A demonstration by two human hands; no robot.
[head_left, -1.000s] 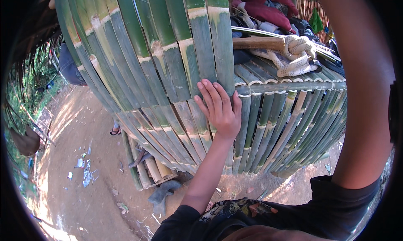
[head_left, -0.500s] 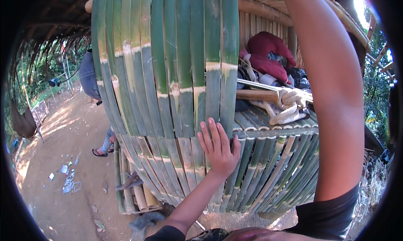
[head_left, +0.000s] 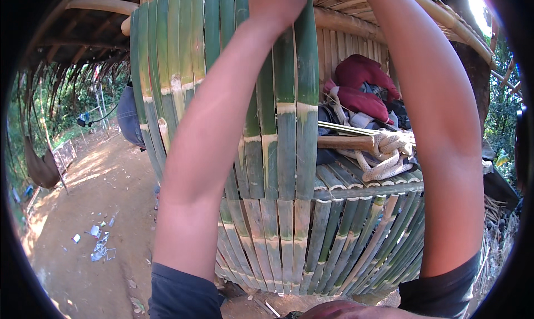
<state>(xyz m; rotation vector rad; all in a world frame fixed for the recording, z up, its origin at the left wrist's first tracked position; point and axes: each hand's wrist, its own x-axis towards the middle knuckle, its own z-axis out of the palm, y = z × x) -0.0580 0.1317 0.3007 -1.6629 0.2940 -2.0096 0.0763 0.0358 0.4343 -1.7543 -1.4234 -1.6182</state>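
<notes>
Upright green split-bamboo slats (head_left: 286, 152), with pale bands at their nodes, form a wall panel in front of me. My left hand (head_left: 280, 3) is raised to the top of the picture, against the upper part of these slats. Its fingers are cut off by the frame edge, so whether they grip anything is hidden. The right arm also reaches upward, on the right side, and its hand lies beyond the top edge. Between my arms, beside the slats, a brown wooden handle (head_left: 345, 143) lies near a coiled white rope (head_left: 389, 146).
Behind the rope, a dark red cloth bundle (head_left: 364, 85) rests on a bamboo platform (head_left: 367, 193) with other fabrics. Part of a person in blue clothing (head_left: 130, 119) shows behind the panel's left edge. Litter (head_left: 100, 244) lies on the dirt ground, and a brown sling (head_left: 41, 166) hangs farther left.
My left hand has left the lower slats, where it lay flat with fingers spread, and moved up to the top. The right arm stays raised. The view has shifted slightly.
</notes>
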